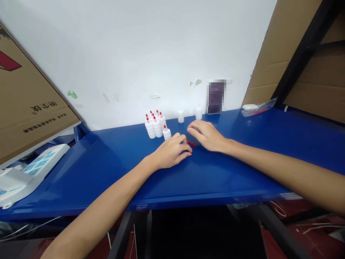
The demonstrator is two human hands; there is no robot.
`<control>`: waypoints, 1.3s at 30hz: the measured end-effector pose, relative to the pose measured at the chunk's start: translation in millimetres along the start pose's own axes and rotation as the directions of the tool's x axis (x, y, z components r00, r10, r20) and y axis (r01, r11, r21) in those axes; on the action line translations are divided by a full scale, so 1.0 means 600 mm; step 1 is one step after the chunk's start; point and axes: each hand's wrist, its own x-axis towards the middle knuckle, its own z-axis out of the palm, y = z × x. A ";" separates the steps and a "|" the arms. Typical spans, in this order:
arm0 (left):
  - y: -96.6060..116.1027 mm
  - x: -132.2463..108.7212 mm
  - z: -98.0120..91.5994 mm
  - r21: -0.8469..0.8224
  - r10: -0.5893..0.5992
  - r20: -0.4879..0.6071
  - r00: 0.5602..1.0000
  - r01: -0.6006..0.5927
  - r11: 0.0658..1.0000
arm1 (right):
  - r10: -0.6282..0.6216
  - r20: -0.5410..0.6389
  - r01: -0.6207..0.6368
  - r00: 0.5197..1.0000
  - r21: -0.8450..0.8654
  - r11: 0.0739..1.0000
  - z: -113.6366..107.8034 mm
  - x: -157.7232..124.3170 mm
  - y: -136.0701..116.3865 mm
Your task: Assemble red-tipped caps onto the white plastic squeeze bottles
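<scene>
Low over the blue table, my left hand (pixel 174 151) has its fingers curled and its thumb close to the index finger. Small red caps (pixel 192 144) lie on the table just past its fingertips. Facing it, my right hand (pixel 206 135) is bent palm-down with fingers and thumb drawn together; what either hand pinches, if anything, is hidden. A white squeeze bottle (pixel 167 134) with a red tip stands right behind my left hand. Several more such bottles (pixel 156 127) form a tight upright group to its left.
Near the wall stand a white bottle (pixel 180 116) and another white bottle (pixel 198 113), no red tip visible. A dark blurred device (pixel 215 97) leans by them. A clear plastic bag (pixel 258 109) lies right; a white-and-blue plastic object (pixel 37 172) sits left. Cardboard (pixel 29 97) borders the left side.
</scene>
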 end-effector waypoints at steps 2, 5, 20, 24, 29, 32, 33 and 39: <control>0.001 -0.001 -0.002 -0.016 -0.006 0.012 1.000 0.006 1.000 | -0.042 0.006 0.042 0.999 0.004 0.999 0.002 0.001 0.002; 0.001 -0.002 -0.004 -0.040 -0.016 0.029 0.999 0.017 0.999 | -0.085 0.000 0.085 0.996 -0.003 0.996 0.004 0.001 0.004; 0.007 0.004 -0.002 -0.100 0.008 -0.450 0.893 -0.059 0.993 | -0.038 -0.019 0.039 0.999 0.087 0.995 -0.003 -0.002 -0.002; 0.006 0.007 -0.001 -0.044 0.060 -0.514 0.856 -0.097 0.994 | -0.068 -0.005 0.068 0.998 0.111 0.992 -0.003 -0.003 -0.004; -0.002 0.003 0.004 -0.053 0.048 -0.346 0.937 -0.071 0.996 | -0.054 0.002 0.054 0.999 0.099 0.994 -0.001 -0.002 -0.001; -0.003 0.001 0.005 -0.061 0.033 -0.278 0.960 -0.052 0.997 | -0.012 -0.007 0.013 1.000 0.096 0.995 0.000 0.000 0.005; -0.002 0.000 0.005 -0.056 0.029 -0.266 0.964 -0.046 0.997 | 0.003 -0.011 -0.002 1.000 0.096 0.995 0.000 0.001 0.007; 0.015 0.002 0.003 -0.065 0.028 -0.175 0.984 -0.040 0.997 | 0.064 -0.021 -0.062 0.998 0.081 0.995 -0.001 0.004 0.017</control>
